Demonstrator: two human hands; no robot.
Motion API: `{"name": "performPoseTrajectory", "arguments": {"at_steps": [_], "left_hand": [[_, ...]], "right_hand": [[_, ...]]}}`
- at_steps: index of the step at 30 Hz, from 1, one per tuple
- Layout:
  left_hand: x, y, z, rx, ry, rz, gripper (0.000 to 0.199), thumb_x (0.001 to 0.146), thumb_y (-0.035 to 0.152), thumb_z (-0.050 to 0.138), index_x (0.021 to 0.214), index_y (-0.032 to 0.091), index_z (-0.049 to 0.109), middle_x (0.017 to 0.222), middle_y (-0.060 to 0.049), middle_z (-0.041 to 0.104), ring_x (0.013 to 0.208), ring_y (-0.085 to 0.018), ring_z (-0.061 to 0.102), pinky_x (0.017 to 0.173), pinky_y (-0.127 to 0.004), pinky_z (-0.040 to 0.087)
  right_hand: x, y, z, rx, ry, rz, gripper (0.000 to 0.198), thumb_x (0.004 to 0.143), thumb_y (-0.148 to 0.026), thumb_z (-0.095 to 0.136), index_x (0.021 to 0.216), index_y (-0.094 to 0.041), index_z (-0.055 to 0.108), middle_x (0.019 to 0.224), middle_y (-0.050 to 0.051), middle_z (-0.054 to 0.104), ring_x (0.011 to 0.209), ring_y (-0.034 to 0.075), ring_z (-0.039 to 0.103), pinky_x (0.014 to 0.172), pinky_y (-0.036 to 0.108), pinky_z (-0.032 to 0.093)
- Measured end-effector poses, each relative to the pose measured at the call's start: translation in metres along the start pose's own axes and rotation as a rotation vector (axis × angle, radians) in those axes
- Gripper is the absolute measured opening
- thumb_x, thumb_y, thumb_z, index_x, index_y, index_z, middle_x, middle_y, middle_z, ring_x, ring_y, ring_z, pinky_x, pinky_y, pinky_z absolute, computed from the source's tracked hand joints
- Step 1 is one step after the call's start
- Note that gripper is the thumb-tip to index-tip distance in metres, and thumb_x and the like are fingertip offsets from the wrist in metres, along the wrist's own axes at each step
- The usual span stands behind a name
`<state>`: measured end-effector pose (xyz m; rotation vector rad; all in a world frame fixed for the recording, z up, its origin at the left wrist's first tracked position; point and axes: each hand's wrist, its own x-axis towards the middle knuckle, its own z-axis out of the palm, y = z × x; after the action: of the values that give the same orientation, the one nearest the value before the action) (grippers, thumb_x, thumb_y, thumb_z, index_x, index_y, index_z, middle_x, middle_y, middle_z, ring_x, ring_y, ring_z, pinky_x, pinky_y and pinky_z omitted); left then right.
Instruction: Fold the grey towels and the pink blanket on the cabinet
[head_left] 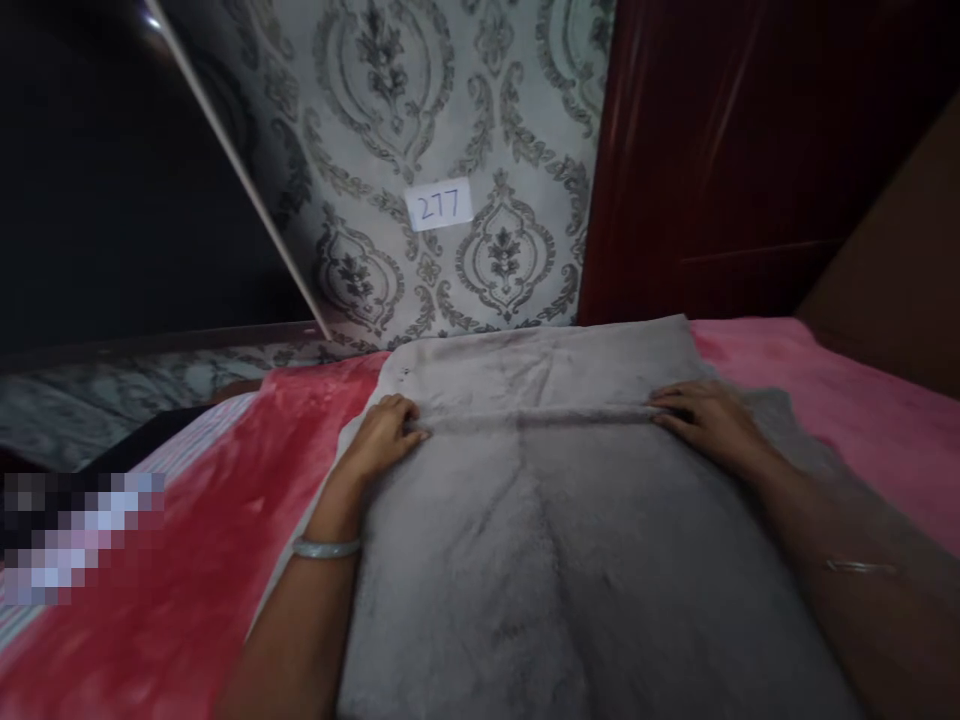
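A large grey plush cloth (465, 540) lies spread in front of me, with a raised horizontal fold running across its far part. At the left end of that fold my left hand (384, 438) pinches the fabric between thumb and fingers. My right hand (701, 418) grips the fold's right end in the same way, its thumb below and its fingers above. Between the hands the ridge looks fairly straight. Creases run lengthwise down the middle of the cloth.
Under the cloth lies a red and pink blanket (217, 520), with striped fabric (176, 450) at its left edge. Beyond stands a patterned wall with a paper label (440, 204) reading 277. A dark screen-like panel (127, 180) is at left, a dark red wooden panel (697, 160) at right.
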<state>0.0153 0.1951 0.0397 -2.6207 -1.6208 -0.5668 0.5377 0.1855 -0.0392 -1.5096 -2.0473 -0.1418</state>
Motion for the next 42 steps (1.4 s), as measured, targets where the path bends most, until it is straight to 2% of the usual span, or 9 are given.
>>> {"name": "performPoseTrajectory", "arguments": {"at_steps": [5, 10, 13, 17, 23, 29, 35, 39, 42], "left_hand": [[-0.004, 0.003, 0.003, 0.010, -0.095, 0.014, 0.003, 0.084, 0.021, 0.064, 0.088, 0.021, 0.066, 0.095, -0.009, 0.067, 0.095, -0.025, 0.060, 0.086, -0.038, 0.047], [-0.003, 0.003, 0.002, 0.010, -0.001, 0.003, 0.008, 0.092, 0.024, 0.058, 0.091, 0.020, 0.064, 0.095, -0.010, 0.067, 0.096, -0.026, 0.061, 0.087, -0.039, 0.047], [-0.002, -0.002, 0.004, -0.021, 0.015, -0.024, 0.009, 0.091, 0.023, 0.057, 0.094, 0.019, 0.064, 0.097, -0.010, 0.067, 0.096, -0.026, 0.060, 0.086, -0.039, 0.048], [-0.003, -0.015, 0.010, -0.040, -0.047, -0.036, 0.018, 0.085, 0.014, 0.058, 0.099, 0.021, 0.068, 0.101, -0.009, 0.068, 0.101, -0.026, 0.061, 0.092, -0.040, 0.049], [-0.003, -0.024, 0.009, 0.000, -0.048, -0.063, 0.012, 0.082, 0.013, 0.060, 0.089, 0.020, 0.068, 0.096, -0.009, 0.067, 0.098, -0.026, 0.060, 0.090, -0.040, 0.049], [-0.005, -0.023, 0.001, -0.010, 0.062, -0.071, 0.009, 0.088, 0.018, 0.056, 0.091, 0.020, 0.065, 0.095, -0.009, 0.066, 0.095, -0.026, 0.060, 0.087, -0.040, 0.048], [-0.002, -0.028, 0.004, 0.009, 0.017, -0.056, 0.012, 0.086, 0.015, 0.057, 0.086, 0.020, 0.067, 0.092, -0.009, 0.065, 0.096, -0.027, 0.060, 0.087, -0.039, 0.048], [0.000, -0.028, 0.004, 0.017, 0.056, -0.041, 0.012, 0.085, 0.016, 0.057, 0.076, 0.021, 0.063, 0.088, -0.009, 0.062, 0.090, -0.026, 0.060, 0.083, -0.039, 0.049], [-0.001, -0.024, 0.002, 0.003, 0.099, -0.017, 0.012, 0.086, 0.016, 0.055, 0.077, 0.022, 0.062, 0.087, -0.007, 0.061, 0.085, -0.023, 0.059, 0.080, -0.036, 0.050]], "right_hand": [[-0.002, 0.002, 0.002, 0.019, 0.011, 0.034, 0.044, 0.086, -0.056, 0.047, 0.094, -0.026, 0.078, 0.108, 0.010, 0.076, 0.109, 0.034, 0.066, 0.101, 0.056, 0.042], [-0.003, -0.004, -0.001, 0.008, 0.145, 0.058, 0.044, 0.088, -0.056, 0.042, 0.091, -0.027, 0.074, 0.101, 0.008, 0.077, 0.105, 0.032, 0.067, 0.114, 0.059, 0.030], [-0.002, -0.009, -0.006, 0.028, 0.144, 0.088, 0.044, 0.085, -0.057, 0.042, 0.087, -0.026, 0.074, 0.098, 0.009, 0.077, 0.100, 0.031, 0.068, 0.111, 0.056, 0.036], [-0.002, -0.013, -0.008, 0.043, 0.075, 0.105, 0.046, 0.084, -0.057, 0.043, 0.088, -0.024, 0.075, 0.101, 0.011, 0.077, 0.101, 0.032, 0.068, 0.106, 0.053, 0.042], [-0.003, -0.005, -0.011, 0.059, 0.010, 0.129, 0.045, 0.080, -0.056, 0.045, 0.090, -0.025, 0.076, 0.103, 0.010, 0.077, 0.100, 0.033, 0.069, 0.094, 0.049, 0.050], [-0.004, 0.002, -0.016, -0.073, 0.111, 0.195, 0.041, 0.080, -0.052, 0.043, 0.085, -0.024, 0.073, 0.101, 0.013, 0.077, 0.105, 0.035, 0.067, 0.100, 0.054, 0.045], [-0.006, 0.007, -0.004, -0.037, 0.035, 0.174, 0.036, 0.082, -0.046, 0.046, 0.086, -0.023, 0.073, 0.101, 0.013, 0.077, 0.100, 0.034, 0.068, 0.093, 0.049, 0.049], [-0.009, 0.000, 0.003, -0.085, 0.116, 0.175, 0.034, 0.084, -0.042, 0.044, 0.083, -0.023, 0.072, 0.096, 0.013, 0.077, 0.098, 0.033, 0.068, 0.095, 0.053, 0.048], [-0.012, -0.012, 0.001, -0.100, 0.172, 0.166, 0.035, 0.085, -0.040, 0.041, 0.084, -0.023, 0.071, 0.094, 0.013, 0.076, 0.095, 0.033, 0.069, 0.097, 0.056, 0.047]]}}
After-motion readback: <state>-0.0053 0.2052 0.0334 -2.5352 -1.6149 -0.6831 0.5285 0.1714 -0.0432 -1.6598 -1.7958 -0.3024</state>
